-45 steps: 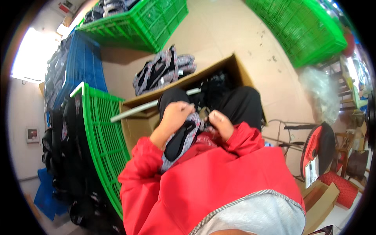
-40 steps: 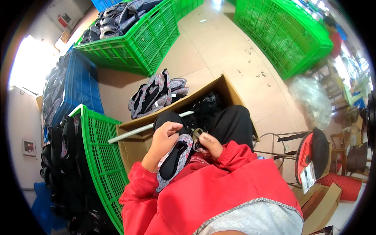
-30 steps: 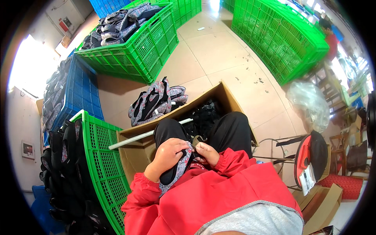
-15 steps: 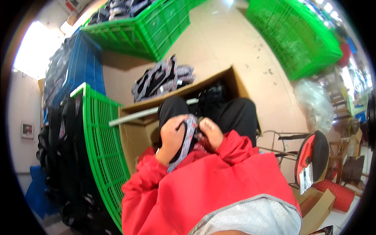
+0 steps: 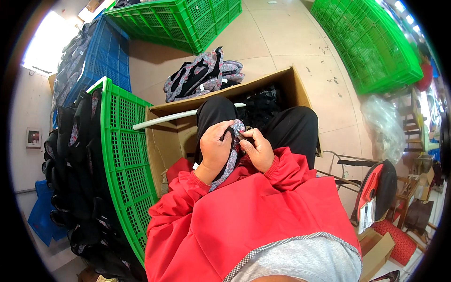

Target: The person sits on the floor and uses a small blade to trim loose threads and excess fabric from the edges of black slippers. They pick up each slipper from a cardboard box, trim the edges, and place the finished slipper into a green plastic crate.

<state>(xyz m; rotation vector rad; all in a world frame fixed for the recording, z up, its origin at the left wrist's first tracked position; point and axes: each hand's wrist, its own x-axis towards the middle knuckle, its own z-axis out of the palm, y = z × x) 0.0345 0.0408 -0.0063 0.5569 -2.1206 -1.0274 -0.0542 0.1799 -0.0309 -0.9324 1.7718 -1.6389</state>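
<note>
My left hand (image 5: 215,146) is closed round a piece of black fabric with a grey floral face (image 5: 231,160); it looks like a soft shoe upper. The piece is held over my lap, its upper end curving up between my two hands. My right hand (image 5: 258,148) is pinched against that upper end, thumb and forefinger together. Something small and dark shows at its fingertips, too small to name. Beyond my knees, a pile of similar floral and black pieces (image 5: 202,75) lies on the floor.
An open cardboard box (image 5: 162,148) stands round my knees, a pale rod (image 5: 164,121) across it, dark things inside. A green crate (image 5: 127,164) of black shoe-like pieces (image 5: 77,141) is at left. More green crates (image 5: 366,47), a blue crate (image 5: 105,61) and a chair (image 5: 371,192) surround me.
The whole view has shifted slightly. My right hand has turned, its fingers now pinched at the piece's upper end. My left hand keeps its grip on the fabric.
</note>
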